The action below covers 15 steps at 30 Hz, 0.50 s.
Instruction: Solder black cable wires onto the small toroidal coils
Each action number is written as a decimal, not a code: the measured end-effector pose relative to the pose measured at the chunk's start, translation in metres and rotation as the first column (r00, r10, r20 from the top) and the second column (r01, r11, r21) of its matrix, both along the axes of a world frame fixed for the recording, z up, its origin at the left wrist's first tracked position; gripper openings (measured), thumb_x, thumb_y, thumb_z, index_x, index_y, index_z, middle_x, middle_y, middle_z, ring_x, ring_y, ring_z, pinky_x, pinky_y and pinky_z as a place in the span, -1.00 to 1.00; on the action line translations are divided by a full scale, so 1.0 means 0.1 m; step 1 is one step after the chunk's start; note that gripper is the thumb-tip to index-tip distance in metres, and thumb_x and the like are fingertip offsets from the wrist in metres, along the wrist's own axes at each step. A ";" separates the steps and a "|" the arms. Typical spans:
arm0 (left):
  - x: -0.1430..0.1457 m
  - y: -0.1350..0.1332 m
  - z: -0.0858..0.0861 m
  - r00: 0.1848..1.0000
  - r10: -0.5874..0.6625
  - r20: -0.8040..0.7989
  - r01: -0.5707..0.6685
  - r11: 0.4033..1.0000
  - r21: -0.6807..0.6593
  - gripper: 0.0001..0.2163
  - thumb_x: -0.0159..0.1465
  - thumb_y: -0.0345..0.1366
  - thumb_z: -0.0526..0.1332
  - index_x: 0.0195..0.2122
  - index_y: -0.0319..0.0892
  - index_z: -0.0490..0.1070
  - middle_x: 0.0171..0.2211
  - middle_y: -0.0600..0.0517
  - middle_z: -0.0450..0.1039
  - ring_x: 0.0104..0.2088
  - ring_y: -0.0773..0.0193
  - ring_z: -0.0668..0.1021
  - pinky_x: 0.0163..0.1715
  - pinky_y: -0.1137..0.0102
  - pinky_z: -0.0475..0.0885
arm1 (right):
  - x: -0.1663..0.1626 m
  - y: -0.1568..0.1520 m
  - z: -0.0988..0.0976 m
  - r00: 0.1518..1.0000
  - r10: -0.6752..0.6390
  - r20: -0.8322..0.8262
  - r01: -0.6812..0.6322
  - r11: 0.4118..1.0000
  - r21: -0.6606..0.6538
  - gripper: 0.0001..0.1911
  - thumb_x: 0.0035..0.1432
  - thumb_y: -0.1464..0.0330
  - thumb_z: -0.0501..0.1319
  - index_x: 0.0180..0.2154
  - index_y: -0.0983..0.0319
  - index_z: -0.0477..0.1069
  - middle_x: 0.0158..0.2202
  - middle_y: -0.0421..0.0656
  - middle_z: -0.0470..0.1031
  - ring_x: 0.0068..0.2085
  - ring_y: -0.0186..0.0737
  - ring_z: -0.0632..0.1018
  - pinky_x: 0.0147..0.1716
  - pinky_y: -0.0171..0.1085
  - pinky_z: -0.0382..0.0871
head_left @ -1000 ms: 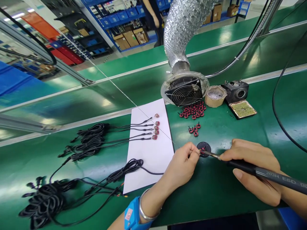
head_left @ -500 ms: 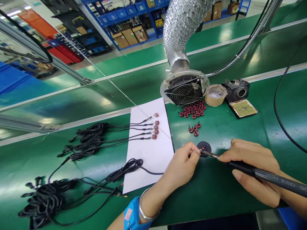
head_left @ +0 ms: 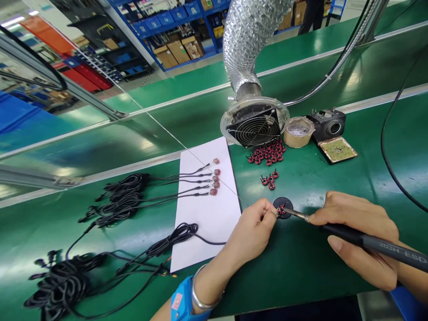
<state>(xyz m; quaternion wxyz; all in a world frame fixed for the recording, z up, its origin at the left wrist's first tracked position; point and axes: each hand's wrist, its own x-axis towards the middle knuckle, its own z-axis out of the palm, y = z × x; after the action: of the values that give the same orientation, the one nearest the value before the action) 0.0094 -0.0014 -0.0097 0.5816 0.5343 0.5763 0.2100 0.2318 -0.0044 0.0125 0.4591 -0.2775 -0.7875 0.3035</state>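
My left hand (head_left: 252, 229) pinches the thin wire end of a black cable (head_left: 214, 243) at the left edge of a round black holder (head_left: 283, 214). On that holder sits a small red-and-black wound coil (head_left: 281, 208); the exact contact with the wire is too small to make out. My right hand (head_left: 361, 238) grips a soldering iron (head_left: 357, 236) with a dark handle marked "ESD". Its tip points left, at or close beside the coil. Behind the holder lie a few loose coils (head_left: 270, 179) and a larger pile (head_left: 267, 154).
A fume extractor (head_left: 256, 122) hangs over the pile. Right of it are a solder roll (head_left: 298, 132) and an iron stand (head_left: 329, 125) with a sponge (head_left: 337, 150). Cables ending in coils (head_left: 213, 191) lie on a white board (head_left: 200, 214); bundled black cables (head_left: 67, 281) sit at left.
My right hand and the soldering iron have shifted slightly right, the tip drawing back a little. My left hand keeps its pinch at the holder. A person's legs now show in the background.
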 end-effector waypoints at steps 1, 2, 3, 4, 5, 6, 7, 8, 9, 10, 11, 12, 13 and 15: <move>0.00 0.00 0.00 1.000 -0.002 0.004 0.002 1.000 0.001 -0.78 0.33 -0.13 0.03 -0.42 -0.11 0.20 -0.62 0.22 0.05 -0.59 0.38 0.12 -0.60 0.44 0.03 | 0.00 0.00 0.00 1.000 0.001 -0.003 -0.001 1.000 0.002 -0.66 0.08 0.54 0.09 -0.10 0.33 0.46 -0.48 -0.18 0.35 -0.50 -0.26 0.34 -0.50 -0.21 0.15; 0.00 0.00 0.00 1.000 -0.003 0.005 0.003 1.000 0.002 -0.78 0.33 -0.13 0.03 -0.42 -0.11 0.20 -0.62 0.22 0.05 -0.59 0.38 0.12 -0.60 0.44 0.03 | 0.00 0.00 0.00 1.000 0.002 -0.005 -0.002 1.000 0.002 -0.66 0.07 0.54 0.09 -0.10 0.33 0.46 -0.48 -0.18 0.35 -0.50 -0.26 0.34 -0.50 -0.21 0.15; 0.00 -0.01 0.00 1.000 -0.005 0.005 0.005 1.000 0.003 -0.77 0.33 -0.13 0.04 -0.42 -0.11 0.20 -0.62 0.22 0.05 -0.59 0.38 0.12 -0.59 0.44 0.03 | -0.01 0.00 0.00 1.000 0.003 -0.005 -0.003 1.000 0.001 -0.66 0.07 0.54 0.09 -0.10 0.33 0.46 -0.48 -0.18 0.35 -0.50 -0.26 0.34 -0.50 -0.21 0.15; 0.00 -0.01 0.00 1.000 -0.007 0.004 0.007 1.000 0.003 -0.77 0.33 -0.13 0.03 -0.42 -0.11 0.20 -0.62 0.22 0.06 -0.59 0.37 0.13 -0.59 0.44 0.04 | -0.01 0.00 0.00 1.000 0.003 -0.005 -0.003 1.000 -0.001 -0.66 0.07 0.54 0.09 -0.10 0.33 0.46 -0.48 -0.18 0.35 -0.50 -0.27 0.34 -0.50 -0.21 0.16; 0.00 -0.01 0.00 1.000 -0.010 0.002 0.010 1.000 0.004 -0.77 0.33 -0.13 0.03 -0.42 -0.11 0.20 -0.61 0.22 0.06 -0.58 0.37 0.13 -0.59 0.44 0.04 | -0.01 0.00 0.00 1.000 0.002 -0.003 -0.002 1.000 -0.003 -0.66 0.08 0.54 0.09 -0.10 0.33 0.46 -0.48 -0.18 0.35 -0.50 -0.27 0.33 -0.51 -0.21 0.16; -0.01 -0.01 0.00 1.000 -0.011 0.001 0.011 1.000 0.006 -0.77 0.33 -0.13 0.03 -0.42 -0.11 0.21 -0.61 0.21 0.06 -0.58 0.37 0.13 -0.59 0.44 0.04 | 0.00 0.00 0.00 1.000 0.000 -0.001 0.000 1.000 -0.004 -0.66 0.08 0.54 0.09 -0.10 0.33 0.46 -0.48 -0.18 0.35 -0.50 -0.27 0.33 -0.51 -0.21 0.16; -0.01 -0.01 0.00 1.000 -0.011 0.000 0.011 1.000 0.007 -0.77 0.33 -0.12 0.03 -0.42 -0.11 0.21 -0.61 0.21 0.07 -0.58 0.37 0.13 -0.58 0.44 0.05 | 0.00 -0.01 0.00 1.000 -0.001 0.001 0.001 1.000 -0.004 -0.66 0.08 0.54 0.09 -0.09 0.32 0.45 -0.48 -0.18 0.35 -0.50 -0.27 0.34 -0.51 -0.21 0.17; -0.01 -0.01 0.00 1.000 -0.010 0.001 0.010 1.000 0.008 -0.77 0.33 -0.12 0.03 -0.42 -0.12 0.22 -0.60 0.21 0.07 -0.57 0.37 0.14 -0.58 0.44 0.05 | 0.01 -0.01 0.01 1.000 -0.002 0.003 0.003 1.000 -0.002 -0.65 0.08 0.53 0.09 -0.08 0.31 0.45 -0.48 -0.17 0.36 -0.50 -0.27 0.34 -0.51 -0.20 0.18; -0.01 -0.01 0.00 1.000 -0.006 0.003 0.006 1.000 0.010 -0.77 0.32 -0.13 0.04 -0.41 -0.12 0.22 -0.60 0.20 0.07 -0.57 0.37 0.14 -0.58 0.44 0.05 | 0.01 -0.01 0.01 1.000 -0.006 0.004 0.006 1.000 0.001 -0.65 0.09 0.53 0.09 -0.08 0.30 0.45 -0.47 -0.17 0.37 -0.50 -0.26 0.35 -0.51 -0.20 0.20; -0.01 0.00 0.00 1.000 0.001 0.009 -0.001 1.000 0.010 -0.78 0.32 -0.13 0.04 -0.41 -0.12 0.23 -0.60 0.20 0.08 -0.57 0.37 0.15 -0.58 0.44 0.05 | 0.02 0.00 0.00 1.000 -0.013 0.005 0.013 1.000 0.006 -0.65 0.09 0.53 0.09 -0.07 0.29 0.45 -0.45 -0.16 0.39 -0.48 -0.25 0.37 -0.50 -0.20 0.23; -0.01 0.00 0.00 1.000 0.008 0.019 -0.008 1.000 0.007 -0.78 0.32 -0.14 0.04 -0.41 -0.13 0.23 -0.60 0.20 0.09 -0.56 0.37 0.15 -0.57 0.44 0.06 | 0.02 0.00 0.00 1.000 -0.028 0.008 0.028 1.000 0.010 -0.65 0.11 0.52 0.10 -0.06 0.28 0.44 -0.42 -0.15 0.41 -0.46 -0.24 0.40 -0.48 -0.20 0.26; -0.01 0.01 0.01 0.999 0.015 0.034 -0.015 1.000 0.000 -0.79 0.31 -0.16 0.04 -0.41 -0.13 0.23 -0.60 0.19 0.10 -0.56 0.37 0.16 -0.56 0.44 0.06 | 0.01 0.02 -0.01 0.999 -0.050 0.015 0.049 0.999 0.014 -0.64 0.13 0.52 0.11 -0.03 0.26 0.43 -0.40 -0.14 0.42 -0.44 -0.24 0.42 -0.47 -0.21 0.29; -0.01 0.01 0.01 0.998 0.022 0.053 -0.021 1.000 -0.012 -0.80 0.31 -0.17 0.04 -0.42 -0.14 0.23 -0.60 0.19 0.11 -0.56 0.37 0.17 -0.56 0.45 0.06 | -0.01 0.04 -0.02 0.997 -0.079 0.025 0.079 0.997 0.017 -0.63 0.17 0.52 0.12 0.01 0.24 0.42 -0.39 -0.15 0.44 -0.43 -0.24 0.43 -0.47 -0.22 0.32; -0.01 0.04 0.02 0.996 0.026 0.089 -0.022 0.999 -0.043 -0.82 0.30 -0.21 0.03 -0.42 -0.14 0.24 -0.61 0.19 0.13 -0.57 0.38 0.17 -0.56 0.45 0.05 | -0.07 0.08 -0.06 0.989 -0.133 0.061 0.132 0.991 0.027 -0.61 0.24 0.53 0.13 0.09 0.20 0.37 -0.37 -0.17 0.46 -0.43 -0.28 0.46 -0.46 -0.27 0.35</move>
<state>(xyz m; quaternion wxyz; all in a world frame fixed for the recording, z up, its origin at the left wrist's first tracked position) 0.0080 0.0021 -0.0076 0.6156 0.5050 0.5602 0.2287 0.2248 0.0040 0.0067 0.4566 -0.3333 -0.7846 0.2546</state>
